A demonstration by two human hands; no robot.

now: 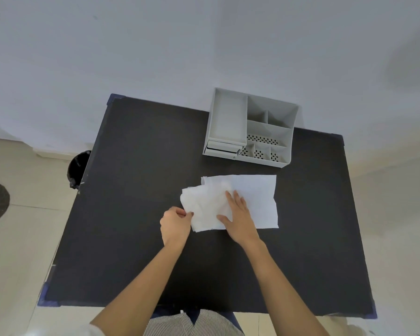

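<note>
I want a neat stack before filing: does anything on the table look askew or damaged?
Yes: the white paper sheets in the middle of the black table lie fanned out of line, and the left ones look crumpled. The left hand pinches their left edge; the right hand presses flat on them.

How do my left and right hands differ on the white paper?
The left hand pinches the white paper at its left edge, fingers curled; the right hand lies flat on it, fingers straight. The left hand sits over the black table; the right hand over the paper. Both touch it.
</note>
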